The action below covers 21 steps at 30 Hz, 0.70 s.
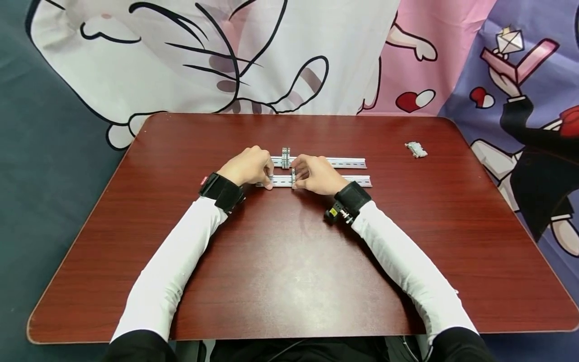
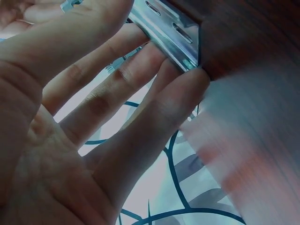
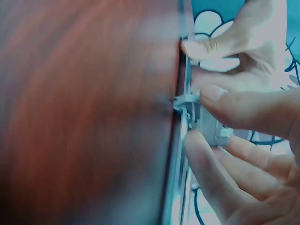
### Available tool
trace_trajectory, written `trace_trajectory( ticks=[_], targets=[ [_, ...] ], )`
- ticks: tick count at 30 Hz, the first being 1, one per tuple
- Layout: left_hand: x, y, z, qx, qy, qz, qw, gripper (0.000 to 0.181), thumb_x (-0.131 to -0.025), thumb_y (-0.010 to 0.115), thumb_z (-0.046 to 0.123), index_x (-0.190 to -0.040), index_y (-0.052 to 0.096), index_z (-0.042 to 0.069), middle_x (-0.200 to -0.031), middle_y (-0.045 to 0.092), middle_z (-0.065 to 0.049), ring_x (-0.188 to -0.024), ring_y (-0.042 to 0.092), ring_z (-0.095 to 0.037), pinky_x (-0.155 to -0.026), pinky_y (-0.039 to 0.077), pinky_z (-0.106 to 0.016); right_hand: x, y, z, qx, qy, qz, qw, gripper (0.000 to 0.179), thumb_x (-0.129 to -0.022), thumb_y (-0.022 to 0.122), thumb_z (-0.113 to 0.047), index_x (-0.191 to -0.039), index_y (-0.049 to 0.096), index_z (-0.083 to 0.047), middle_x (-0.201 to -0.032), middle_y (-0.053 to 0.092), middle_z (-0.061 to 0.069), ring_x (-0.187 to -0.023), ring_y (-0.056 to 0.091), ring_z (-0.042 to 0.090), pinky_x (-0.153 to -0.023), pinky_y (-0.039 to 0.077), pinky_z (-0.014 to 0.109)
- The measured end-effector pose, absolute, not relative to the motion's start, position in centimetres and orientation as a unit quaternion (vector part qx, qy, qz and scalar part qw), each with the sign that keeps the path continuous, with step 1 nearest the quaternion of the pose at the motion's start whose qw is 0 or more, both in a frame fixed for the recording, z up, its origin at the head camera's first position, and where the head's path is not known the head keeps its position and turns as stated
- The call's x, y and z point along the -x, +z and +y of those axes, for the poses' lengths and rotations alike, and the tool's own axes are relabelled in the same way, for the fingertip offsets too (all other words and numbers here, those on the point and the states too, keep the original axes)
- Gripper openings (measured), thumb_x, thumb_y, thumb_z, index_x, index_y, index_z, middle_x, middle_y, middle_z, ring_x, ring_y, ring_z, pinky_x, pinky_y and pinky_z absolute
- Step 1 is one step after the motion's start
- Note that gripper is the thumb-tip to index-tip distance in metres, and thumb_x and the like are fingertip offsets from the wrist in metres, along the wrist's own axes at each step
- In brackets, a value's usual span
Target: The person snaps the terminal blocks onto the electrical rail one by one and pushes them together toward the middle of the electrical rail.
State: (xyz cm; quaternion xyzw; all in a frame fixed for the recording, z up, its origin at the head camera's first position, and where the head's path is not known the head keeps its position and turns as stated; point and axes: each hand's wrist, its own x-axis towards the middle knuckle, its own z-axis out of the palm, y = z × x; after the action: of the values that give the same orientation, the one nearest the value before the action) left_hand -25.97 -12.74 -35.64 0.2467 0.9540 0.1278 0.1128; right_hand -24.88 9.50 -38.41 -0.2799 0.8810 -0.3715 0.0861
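Two slotted metal rails lie side by side mid-table. The far rail [image 1: 344,162] carries a few grey terminal blocks [image 1: 285,157]. My left hand [image 1: 253,168] grips the left end of the near rail [image 1: 355,181]; in the left wrist view its fingertips [image 2: 183,82] press on the near rail [image 2: 168,28], with the thumb on the other side. My right hand [image 1: 314,175] pinches a small grey terminal block [image 1: 293,176] that sits on the near rail. In the right wrist view, thumb and fingers [image 3: 234,110] clamp this block [image 3: 208,124] against the rail [image 3: 180,140].
A loose grey terminal block [image 1: 416,149] lies alone at the far right of the red-brown table [image 1: 280,266]. Cartoon-print cloth hangs behind the table's far edge. Both wrists wear black straps with cameras.
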Motion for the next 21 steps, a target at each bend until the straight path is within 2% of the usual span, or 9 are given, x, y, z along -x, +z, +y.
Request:
trace_trajectory(
  ticks=[6, 13, 21],
  targets=[
    [25.8, -35.7, -12.7, -0.251, 0.128, 0.954, 0.105, 0.019, -0.067, 0.090, 0.027, -0.078, 0.077, 0.017, -0.079, 0.068, 0.002, -0.073, 0.058, -0.019, -0.067, 0.049, -0.032, 24.5, -38.9, 8.4, 0.278, -0.419, 0.861, 0.079, 0.049, -0.074, 0.084, -0.007, -0.118, 0.063, 0.002, -0.105, 0.059, 0.009, -0.083, 0.071, 0.012, -0.070, 0.056, 0.023],
    [25.9, -35.9, -12.9, -0.254, 0.122, 0.954, 0.099, 0.020, -0.067, 0.091, 0.027, -0.078, 0.077, 0.017, -0.080, 0.068, 0.002, -0.074, 0.058, -0.019, -0.068, 0.049, -0.032, 24.5, -39.0, 8.0, 0.294, -0.408, 0.861, 0.073, 0.052, -0.076, 0.083, -0.007, -0.121, 0.059, -0.002, -0.100, 0.067, 0.008, -0.084, 0.070, 0.014, -0.074, 0.055, 0.024],
    [25.9, -35.7, -13.1, -0.254, 0.123, 0.954, 0.101, 0.020, -0.067, 0.090, 0.027, -0.077, 0.077, 0.017, -0.080, 0.068, 0.001, -0.074, 0.058, -0.019, -0.069, 0.049, -0.032, 24.8, -38.8, 8.0, 0.297, -0.399, 0.864, 0.080, 0.052, -0.077, 0.081, -0.007, -0.123, 0.057, -0.003, -0.099, 0.067, 0.007, -0.088, 0.068, 0.015, -0.078, 0.054, 0.026]
  ],
)
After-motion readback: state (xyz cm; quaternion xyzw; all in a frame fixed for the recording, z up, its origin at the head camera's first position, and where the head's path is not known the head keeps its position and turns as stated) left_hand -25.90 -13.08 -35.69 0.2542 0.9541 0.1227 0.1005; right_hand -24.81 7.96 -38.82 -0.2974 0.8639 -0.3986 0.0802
